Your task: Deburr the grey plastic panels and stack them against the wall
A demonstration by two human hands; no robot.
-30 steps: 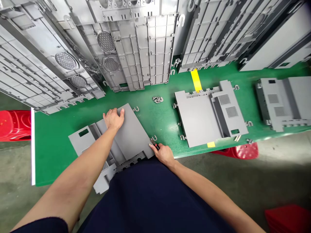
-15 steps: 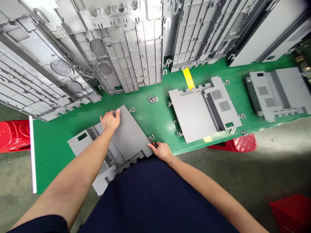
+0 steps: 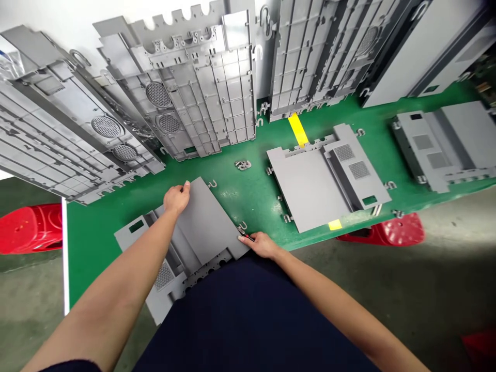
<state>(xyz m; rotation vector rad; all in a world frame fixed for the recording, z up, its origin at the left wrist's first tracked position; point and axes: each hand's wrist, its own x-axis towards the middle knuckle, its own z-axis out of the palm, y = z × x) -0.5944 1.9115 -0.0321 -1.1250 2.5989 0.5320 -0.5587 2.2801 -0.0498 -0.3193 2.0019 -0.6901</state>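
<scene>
A grey plastic panel (image 3: 211, 222) lies tilted on the green table, its near edge against my dark shirt. My left hand (image 3: 176, 199) grips the far edge of this panel, thumb on top and fingers curled over the rim. At its right corner, my right hand (image 3: 262, 244) holds small pliers (image 3: 246, 235) with red and black handles, mostly hidden in the palm. The pliers' tip meets the panel's right edge beside a hook-shaped plastic tab (image 3: 242, 226). Another hook-shaped tab (image 3: 212, 183) sticks out farther up that edge.
Loose grey hook pieces (image 3: 243, 165) lie on the green table (image 3: 228, 194). A second panel (image 3: 310, 191) lies to the right, a third panel (image 3: 465, 137) beyond it. Large ribbed panels (image 3: 201, 98) stand along the back. Red stools (image 3: 403, 230) show beneath the table edges.
The view has shifted slightly, so the table and panels sit a little differently in it. Both hands keep their holds, and the pliers' tip stays by the same hook tab.
</scene>
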